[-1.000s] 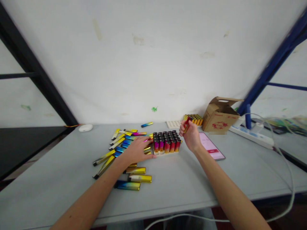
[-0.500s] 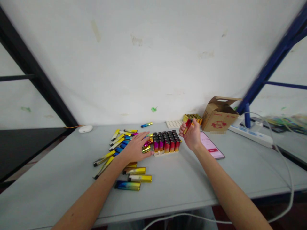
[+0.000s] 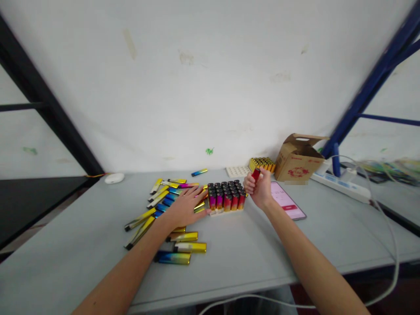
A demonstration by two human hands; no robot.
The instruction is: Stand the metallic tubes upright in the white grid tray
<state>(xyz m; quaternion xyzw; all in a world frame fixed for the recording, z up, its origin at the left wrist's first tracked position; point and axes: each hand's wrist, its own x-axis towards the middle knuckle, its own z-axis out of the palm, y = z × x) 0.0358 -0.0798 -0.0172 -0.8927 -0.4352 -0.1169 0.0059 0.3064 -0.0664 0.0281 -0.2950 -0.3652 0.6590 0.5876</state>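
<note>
My left hand (image 3: pixel 187 204) is spread palm down over a pile of loose shiny tubes (image 3: pixel 164 192) in yellow, blue and pink, several with black ends. Its thumb tip reaches the near left corner of a rack (image 3: pixel 227 213), apparently touching it. Upright in that rack stand rows of red, orange and purple tubes (image 3: pixel 231 202) with black tops. To the rack's right, above the table, my right hand (image 3: pixel 260 190) is closed around a red tube (image 3: pixel 256 174). Only the tube's upper end shows above the fingers; how many it holds is hidden.
Behind the rack lie a white holed tray (image 3: pixel 237 172) and a block of yellow cylinders (image 3: pixel 261 164). An open cardboard box (image 3: pixel 297 164), a lit phone (image 3: pixel 288 205) and a power strip (image 3: pixel 343 188) are at right. A white cable (image 3: pixel 396 245) crosses the table edge.
My right hand has turned and its fingers have curled tighter, with the red tube standing more upright. The left hand has stayed over the pile beside the rack, its fingers lower.
</note>
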